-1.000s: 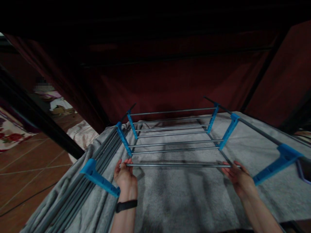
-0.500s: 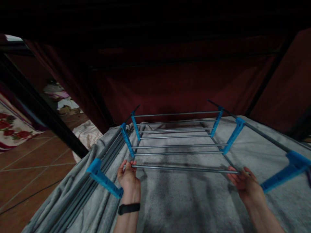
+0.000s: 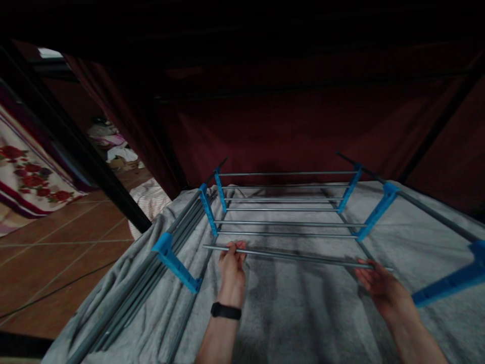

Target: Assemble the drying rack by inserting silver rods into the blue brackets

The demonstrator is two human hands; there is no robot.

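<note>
A thin grey metal rod [image 3: 295, 257] runs crosswise between my hands. My left hand [image 3: 232, 260], with a black band on the wrist, is closed round it a little in from its left end. Near the opposite end, my right hand [image 3: 375, 283] grips the same rod. Beyond it lies a rack frame of grey tubes with several crossbars [image 3: 284, 223] fixed between blue plastic brackets. The nearer left bracket [image 3: 177, 265] and nearer right bracket [image 3: 450, 283] stand on the side tubes, apart from the held rod.
Several loose grey tubes [image 3: 140, 288] lie along the left side on the grey blanket [image 3: 288, 313]. A dark post [image 3: 87, 146] rises at the left, and dark red curtains [image 3: 288, 131] hang behind. A floral cloth [image 3: 34, 177] and tiled floor [image 3: 71, 227] are at far left.
My left hand has shifted inward along the rod, so the rod's left end now sticks out past it. My right hand stays near the right end. The view has turned slightly left.
</note>
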